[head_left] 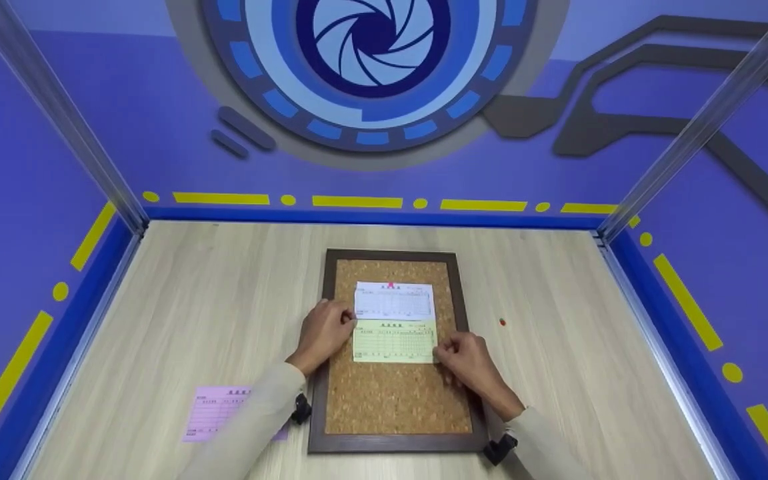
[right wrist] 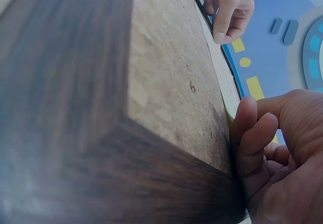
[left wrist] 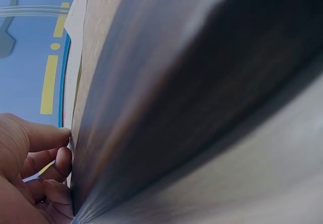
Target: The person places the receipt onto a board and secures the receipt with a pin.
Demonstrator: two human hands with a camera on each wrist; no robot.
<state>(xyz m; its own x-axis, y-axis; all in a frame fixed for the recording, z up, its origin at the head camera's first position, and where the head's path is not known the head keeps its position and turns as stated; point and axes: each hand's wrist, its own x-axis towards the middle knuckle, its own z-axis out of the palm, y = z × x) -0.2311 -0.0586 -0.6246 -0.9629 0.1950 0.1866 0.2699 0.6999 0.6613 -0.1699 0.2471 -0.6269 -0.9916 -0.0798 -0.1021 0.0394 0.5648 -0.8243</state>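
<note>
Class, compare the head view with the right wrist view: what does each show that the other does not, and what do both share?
Only the head view shows the purple slip, the pink pin at the white slip's top edge, the small red object on the table and the green slip's full ruled face.

Only the right wrist view shows a dark, curl-shaped fleck on the corkboard and the frame's streaked grain close up.

Both share the left hand, the right hand, the corkboard and its dark frame.
</note>
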